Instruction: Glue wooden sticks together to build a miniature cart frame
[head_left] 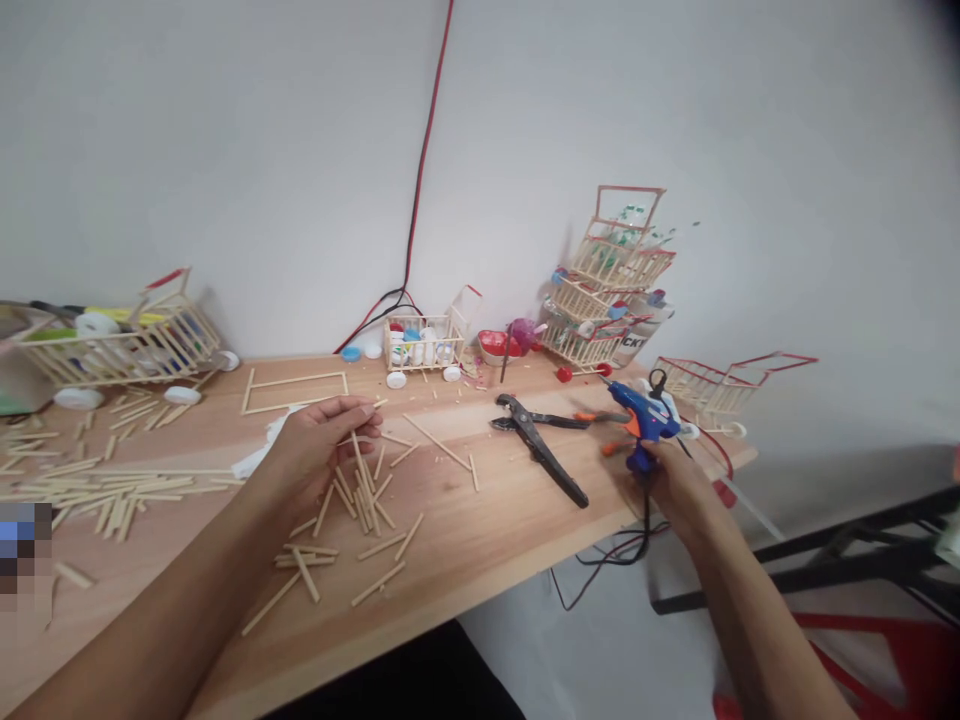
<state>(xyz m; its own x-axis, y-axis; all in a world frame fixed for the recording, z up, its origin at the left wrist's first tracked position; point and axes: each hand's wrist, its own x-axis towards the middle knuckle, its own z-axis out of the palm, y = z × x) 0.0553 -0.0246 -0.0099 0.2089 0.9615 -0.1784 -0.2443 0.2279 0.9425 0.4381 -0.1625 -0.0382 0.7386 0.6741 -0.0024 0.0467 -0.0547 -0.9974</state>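
My left hand (334, 440) is closed in a pinch on a thin wooden stick (358, 455), which hangs down below the fingers. A short pale stick end (380, 403) also pokes out past the thumb. Loose cut sticks (365, 500) lie scattered on the table under this hand. My right hand (667, 480) grips a blue hot glue gun (641, 412) by its handle near the table's right edge, with the nozzle pointing up and left. Between the hands lies a pair of black-handled cutters (540, 445), its handles spread.
A rectangular stick frame (296, 388) lies behind my left hand. Small stick-built carts stand along the wall: one at left (124, 345), one in the middle (424, 345), a stacked group (607, 285) and one at right (709, 390). A red bowl (495, 347) and cables are nearby.
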